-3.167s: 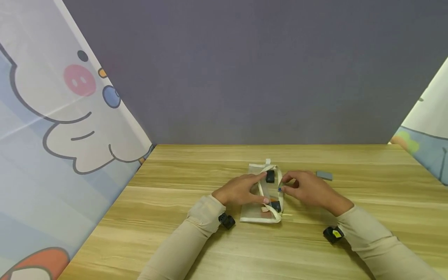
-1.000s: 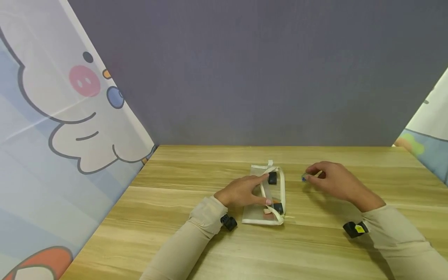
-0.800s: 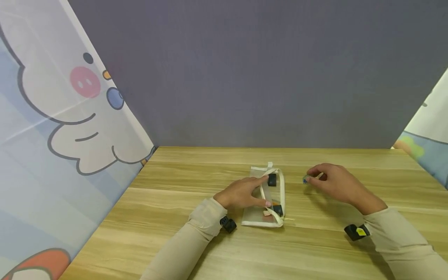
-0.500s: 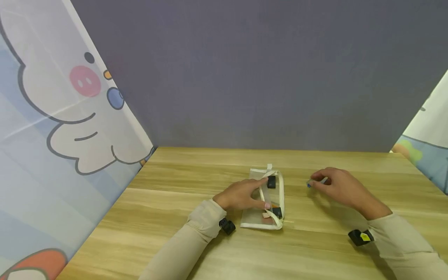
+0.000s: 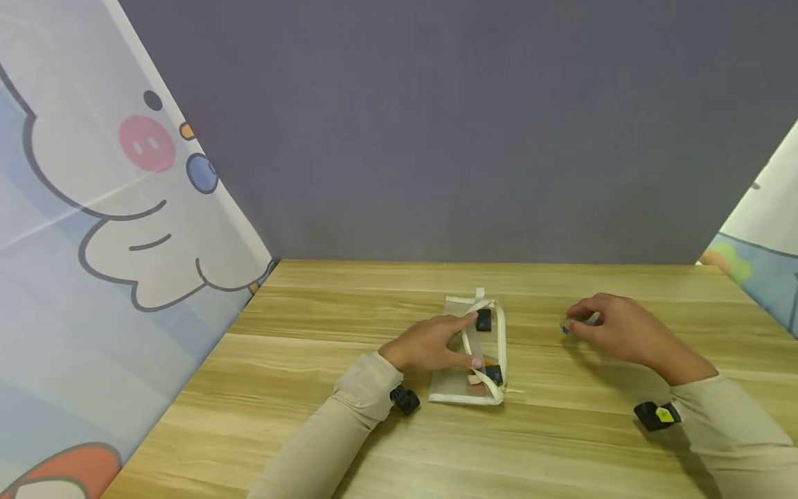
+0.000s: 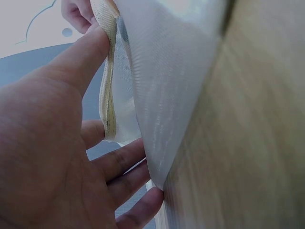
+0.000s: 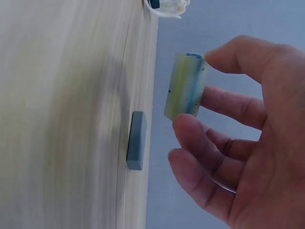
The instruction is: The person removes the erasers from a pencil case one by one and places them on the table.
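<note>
A see-through mesh zip pouch (image 5: 447, 388) with cream edging lies on the table. My left hand (image 5: 430, 343) rests on it with thumb and forefinger spread along its unzipped mouth; in the left wrist view, the digits touch the zip edge and mesh. Two black things (image 5: 483, 320) and something orange (image 5: 490, 361) show at the pouch. To its right, my right hand (image 5: 626, 334) pinches a translucent eraser (image 7: 186, 86) with yellow and blue stripes between thumb and fingers, above the table. Beside it in the right wrist view, a grey-blue block (image 7: 137, 140) lies on the table.
The wood-grain table (image 5: 386, 450) ends at a grey panel (image 5: 474, 138) behind. A cartoon-printed cloth (image 5: 62, 291) hangs on the left, and another printed cloth (image 5: 763, 256) on the right. Both wrists carry black devices, such as the left one (image 5: 405, 400).
My right hand has moved from the pouch's mouth to the right, carrying the eraser, and now covers most of the grey-blue block in the head view. The left hand has stayed on the pouch.
</note>
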Tool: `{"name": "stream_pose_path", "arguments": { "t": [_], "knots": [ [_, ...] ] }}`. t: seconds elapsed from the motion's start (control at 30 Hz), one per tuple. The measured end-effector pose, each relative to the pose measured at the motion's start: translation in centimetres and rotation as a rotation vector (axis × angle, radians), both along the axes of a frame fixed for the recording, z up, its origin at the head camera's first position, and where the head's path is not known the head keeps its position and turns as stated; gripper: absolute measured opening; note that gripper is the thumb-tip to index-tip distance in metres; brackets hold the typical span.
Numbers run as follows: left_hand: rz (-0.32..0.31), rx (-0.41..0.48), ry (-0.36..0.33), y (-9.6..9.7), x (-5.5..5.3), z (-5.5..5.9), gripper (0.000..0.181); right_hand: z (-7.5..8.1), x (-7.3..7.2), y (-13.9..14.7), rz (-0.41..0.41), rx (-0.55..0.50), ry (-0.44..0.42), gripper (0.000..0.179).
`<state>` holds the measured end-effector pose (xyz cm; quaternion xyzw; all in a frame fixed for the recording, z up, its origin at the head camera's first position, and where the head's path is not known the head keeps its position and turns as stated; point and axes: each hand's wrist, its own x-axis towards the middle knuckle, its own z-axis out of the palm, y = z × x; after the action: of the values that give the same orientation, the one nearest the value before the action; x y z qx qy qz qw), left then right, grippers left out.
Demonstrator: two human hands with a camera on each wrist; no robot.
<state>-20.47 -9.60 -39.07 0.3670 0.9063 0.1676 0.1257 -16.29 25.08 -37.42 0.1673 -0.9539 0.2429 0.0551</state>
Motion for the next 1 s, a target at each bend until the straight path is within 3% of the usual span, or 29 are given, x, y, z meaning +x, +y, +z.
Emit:
{"name": "stream_pose_path", "arguments": {
  "t": [0.57,1.0],
  "knots": [
    [0.003,0.010,0.005,-0.1,0.0,-0.1,0.089,-0.3,-0.5,1.9,-0.023,0.066,-0.044,0.026],
    [-0.007,-0.003,0.014,-0.1,0.0,-0.1,0.089,-0.6,-0.5,3.0,-0.028,0.067,-0.129,0.028]
  ]
}}
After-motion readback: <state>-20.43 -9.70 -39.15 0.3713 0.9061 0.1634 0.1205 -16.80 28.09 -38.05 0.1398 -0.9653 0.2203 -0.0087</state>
